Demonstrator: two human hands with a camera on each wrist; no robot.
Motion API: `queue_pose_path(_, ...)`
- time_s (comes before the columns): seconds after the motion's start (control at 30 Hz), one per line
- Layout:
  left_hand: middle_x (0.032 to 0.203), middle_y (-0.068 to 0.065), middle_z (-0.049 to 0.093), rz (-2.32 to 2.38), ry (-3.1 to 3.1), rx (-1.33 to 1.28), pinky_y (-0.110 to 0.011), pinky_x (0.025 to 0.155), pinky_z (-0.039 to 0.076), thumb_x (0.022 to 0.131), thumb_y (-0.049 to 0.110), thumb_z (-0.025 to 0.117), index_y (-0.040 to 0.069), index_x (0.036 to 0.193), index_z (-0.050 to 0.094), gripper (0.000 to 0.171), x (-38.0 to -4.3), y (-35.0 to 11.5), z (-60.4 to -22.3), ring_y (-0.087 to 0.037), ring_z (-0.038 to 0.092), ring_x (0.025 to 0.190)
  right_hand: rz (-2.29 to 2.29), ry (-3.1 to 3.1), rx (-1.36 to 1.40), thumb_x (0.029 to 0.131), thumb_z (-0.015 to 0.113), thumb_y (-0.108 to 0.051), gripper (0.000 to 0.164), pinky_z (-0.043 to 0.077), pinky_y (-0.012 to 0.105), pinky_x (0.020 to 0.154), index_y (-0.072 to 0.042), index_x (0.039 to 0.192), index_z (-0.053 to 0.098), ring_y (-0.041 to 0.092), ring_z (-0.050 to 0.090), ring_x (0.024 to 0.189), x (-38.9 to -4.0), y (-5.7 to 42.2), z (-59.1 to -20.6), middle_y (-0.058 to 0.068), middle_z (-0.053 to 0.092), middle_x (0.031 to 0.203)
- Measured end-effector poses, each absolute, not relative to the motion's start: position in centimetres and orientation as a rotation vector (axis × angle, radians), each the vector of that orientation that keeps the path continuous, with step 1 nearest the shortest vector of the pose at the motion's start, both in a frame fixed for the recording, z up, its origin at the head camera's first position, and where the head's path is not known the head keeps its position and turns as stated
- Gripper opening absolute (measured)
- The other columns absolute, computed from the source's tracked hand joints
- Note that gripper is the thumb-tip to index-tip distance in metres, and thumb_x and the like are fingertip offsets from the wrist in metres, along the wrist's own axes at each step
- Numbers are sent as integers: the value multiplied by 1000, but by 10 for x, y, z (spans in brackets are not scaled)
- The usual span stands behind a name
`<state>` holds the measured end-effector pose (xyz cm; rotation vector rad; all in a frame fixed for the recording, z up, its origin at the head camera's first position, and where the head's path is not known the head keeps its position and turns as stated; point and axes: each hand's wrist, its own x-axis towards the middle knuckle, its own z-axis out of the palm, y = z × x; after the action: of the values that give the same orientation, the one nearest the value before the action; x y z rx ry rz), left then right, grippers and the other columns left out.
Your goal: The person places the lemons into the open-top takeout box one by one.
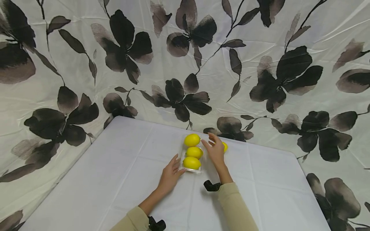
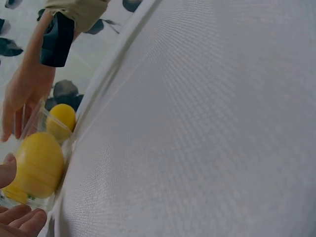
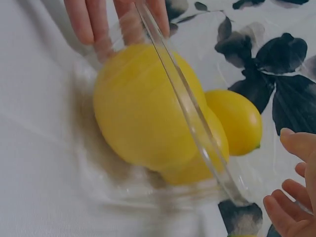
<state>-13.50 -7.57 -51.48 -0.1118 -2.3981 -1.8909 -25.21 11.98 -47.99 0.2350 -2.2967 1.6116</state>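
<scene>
A clear plastic container lies on the table with three yellow lemons in a row: a near lemon, a middle lemon and a far lemon at its far end. My left hand rests against the container's near left corner, fingers extended along its side. My right hand is just right of the far lemon, fingers spread and loosely bent, holding nothing. Partly hidden behind that hand is another lemon. In the right wrist view the container's clear wall crosses in front of the lemons.
A white cloth covers the table, whose far edge is close behind the container. Behind it hangs a white curtain with dark flowers. Each wrist wears a black device, such as the right wrist device.
</scene>
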Motion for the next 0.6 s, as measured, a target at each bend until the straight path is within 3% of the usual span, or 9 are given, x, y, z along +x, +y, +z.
queue_pose_path(0.6,148,-24,46,-1884,-2407,-96,-46,107,47,93,18,70,4,154,29,76,-133,-75,-513,-39,51,132,1495,-2321,126,87,77,-16,44,55,45,99,1,125,64,35,62,116,-255,165,-488,25,63,124)
